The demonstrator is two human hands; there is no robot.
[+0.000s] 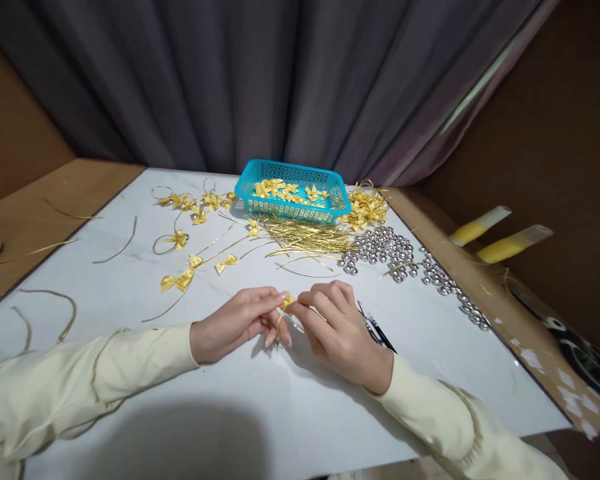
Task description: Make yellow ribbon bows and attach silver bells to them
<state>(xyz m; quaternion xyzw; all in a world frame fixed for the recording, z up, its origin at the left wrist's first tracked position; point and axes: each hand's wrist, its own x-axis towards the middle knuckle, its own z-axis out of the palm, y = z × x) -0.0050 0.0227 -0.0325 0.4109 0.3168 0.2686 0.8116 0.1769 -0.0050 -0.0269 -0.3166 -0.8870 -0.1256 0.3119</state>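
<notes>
Above the middle of the white tabletop, my left hand (243, 319) pinches a small yellow ribbon bow (286, 302) between thumb and finger. My right hand (336, 327) meets it from the other side, fingers closed at the bow's edge on what appears to be a thin gold cord (279, 323). That cord curves down below the bow, with a small shiny piece at its lower end that is too small to name surely. Partly behind my right hand lies a dark-handled tool (377, 328), perhaps scissors or tweezers.
A blue basket (243, 193) holding yellow bows stands at the back. Before it lie a bundle of gold cords (310, 239) and many silver bells (387, 247). Bows on cords (180, 280) lie left, and a pile of finished-looking bows (367, 208) right. Two yellow-filled tubes (513, 245) sit at the right edge.
</notes>
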